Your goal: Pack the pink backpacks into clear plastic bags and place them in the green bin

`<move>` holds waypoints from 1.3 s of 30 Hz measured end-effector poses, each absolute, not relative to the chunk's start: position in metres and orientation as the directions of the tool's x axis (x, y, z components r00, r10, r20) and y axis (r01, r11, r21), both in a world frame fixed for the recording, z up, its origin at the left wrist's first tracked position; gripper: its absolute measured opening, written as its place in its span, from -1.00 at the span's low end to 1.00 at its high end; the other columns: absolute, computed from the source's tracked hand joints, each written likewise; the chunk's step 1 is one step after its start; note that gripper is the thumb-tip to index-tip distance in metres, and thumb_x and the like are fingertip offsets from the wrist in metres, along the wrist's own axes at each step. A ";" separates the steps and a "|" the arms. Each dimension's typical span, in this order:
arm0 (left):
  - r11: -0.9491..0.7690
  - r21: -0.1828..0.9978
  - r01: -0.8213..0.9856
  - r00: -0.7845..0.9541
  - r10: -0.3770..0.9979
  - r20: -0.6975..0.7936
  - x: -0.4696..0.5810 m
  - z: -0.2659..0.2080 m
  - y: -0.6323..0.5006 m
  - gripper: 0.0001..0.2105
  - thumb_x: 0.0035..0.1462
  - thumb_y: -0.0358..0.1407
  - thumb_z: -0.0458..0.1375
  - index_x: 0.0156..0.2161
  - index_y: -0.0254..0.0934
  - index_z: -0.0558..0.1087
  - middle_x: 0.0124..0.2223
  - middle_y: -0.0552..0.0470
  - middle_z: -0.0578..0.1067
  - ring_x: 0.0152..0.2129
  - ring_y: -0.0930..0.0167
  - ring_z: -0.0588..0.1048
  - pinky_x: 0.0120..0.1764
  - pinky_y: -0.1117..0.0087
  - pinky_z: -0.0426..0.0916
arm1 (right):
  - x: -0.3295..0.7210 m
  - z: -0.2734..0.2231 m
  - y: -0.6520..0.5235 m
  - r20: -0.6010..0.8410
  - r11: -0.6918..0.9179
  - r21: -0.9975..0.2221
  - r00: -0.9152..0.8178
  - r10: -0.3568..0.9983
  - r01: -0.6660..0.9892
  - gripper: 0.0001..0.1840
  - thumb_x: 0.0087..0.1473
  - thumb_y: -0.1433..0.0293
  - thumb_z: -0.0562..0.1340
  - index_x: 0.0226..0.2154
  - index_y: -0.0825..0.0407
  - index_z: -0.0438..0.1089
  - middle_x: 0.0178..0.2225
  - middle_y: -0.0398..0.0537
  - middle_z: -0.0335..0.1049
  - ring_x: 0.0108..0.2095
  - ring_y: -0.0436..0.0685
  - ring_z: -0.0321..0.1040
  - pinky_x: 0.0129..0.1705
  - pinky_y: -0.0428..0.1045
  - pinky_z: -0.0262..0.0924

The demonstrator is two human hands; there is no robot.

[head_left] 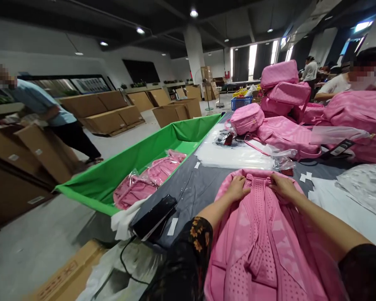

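A pink backpack [260,234] lies in front of me on the dark cloth of the table, its shoulder straps and dotted back panel facing up. Near its top left edge my left hand [238,188] has its fingers closed on the fabric, beside a strap's upper end. Across from it, my right hand [282,186] grips the top right edge in the same way. Both hands' fingertips are partly hidden by the bag's rim. Just beyond the backpack lies a stack of clear plastic bags [235,154].
Left of the table hangs a green fabric bin [103,188] with pink backpacks in clear wrap. A black case [155,215] lies at the table's left edge. More pink backpacks [285,92] are piled at the far right. One person stands by cardboard boxes [47,154]; another sits at right.
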State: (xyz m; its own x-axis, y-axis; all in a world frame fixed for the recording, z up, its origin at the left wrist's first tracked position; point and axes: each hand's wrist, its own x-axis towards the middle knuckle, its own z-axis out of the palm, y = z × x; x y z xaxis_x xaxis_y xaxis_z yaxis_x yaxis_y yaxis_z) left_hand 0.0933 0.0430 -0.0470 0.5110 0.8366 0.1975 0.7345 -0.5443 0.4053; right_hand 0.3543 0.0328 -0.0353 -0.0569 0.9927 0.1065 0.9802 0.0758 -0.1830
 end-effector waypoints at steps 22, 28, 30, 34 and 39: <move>-0.681 0.317 0.660 0.606 0.732 0.312 0.145 -0.069 -0.001 -0.31 0.26 0.25 0.04 0.40 0.08 0.22 0.49 -0.10 0.13 0.44 -0.05 -0.01 0.39 -0.33 -0.20 | 0.407 -0.017 0.085 -0.091 0.107 -0.057 -0.112 0.990 0.993 -0.65 -0.34 0.52 0.47 -0.42 -0.03 0.43 -0.42 -0.15 0.48 -0.35 0.20 0.49 -0.41 -0.07 0.15; -0.679 0.341 0.650 0.635 0.732 0.247 0.150 -0.063 0.007 -0.34 0.25 0.25 0.07 0.36 0.10 0.30 0.49 -0.10 0.11 0.45 -0.04 -0.04 0.40 -0.29 -0.23 | 0.383 0.003 0.083 -0.108 0.210 0.074 -0.202 0.973 0.975 -0.74 -0.20 0.45 0.46 -0.39 0.00 0.44 -0.36 0.03 0.53 -0.30 0.29 0.51 -0.34 0.01 0.23; -0.676 0.329 0.659 0.630 0.735 0.249 0.150 -0.060 0.007 -0.34 0.23 0.25 0.10 0.36 0.11 0.29 0.50 -0.09 0.10 0.45 -0.04 -0.06 0.40 -0.25 -0.20 | 0.349 0.017 0.086 -0.086 0.313 0.093 -0.305 0.948 0.945 -0.82 -0.04 0.45 0.38 -0.29 0.03 0.48 -0.23 0.19 0.54 -0.17 0.33 0.50 -0.21 0.06 0.27; -0.651 0.278 0.706 0.615 0.759 0.214 0.151 -0.056 0.008 -0.32 0.18 0.24 0.17 0.35 0.12 0.31 0.49 -0.05 0.13 0.43 -0.07 -0.01 0.40 -0.23 -0.17 | 0.255 0.028 0.106 -0.069 0.531 0.070 -0.527 0.847 0.844 -0.54 0.11 0.37 0.32 0.09 -0.02 0.41 0.09 0.19 0.43 0.08 0.27 0.40 0.01 0.04 0.24; -0.656 0.224 0.721 0.611 0.754 0.241 0.153 -0.056 0.007 -0.34 0.20 0.28 0.09 0.32 0.12 0.36 0.46 -0.03 0.21 0.40 0.00 0.09 0.38 -0.18 -0.12 | 0.192 0.020 0.135 -0.205 0.602 0.091 -0.577 0.791 0.793 -0.67 -0.10 0.45 0.40 -0.19 -0.04 0.52 -0.15 0.01 0.53 -0.18 0.17 0.49 -0.27 -0.06 0.23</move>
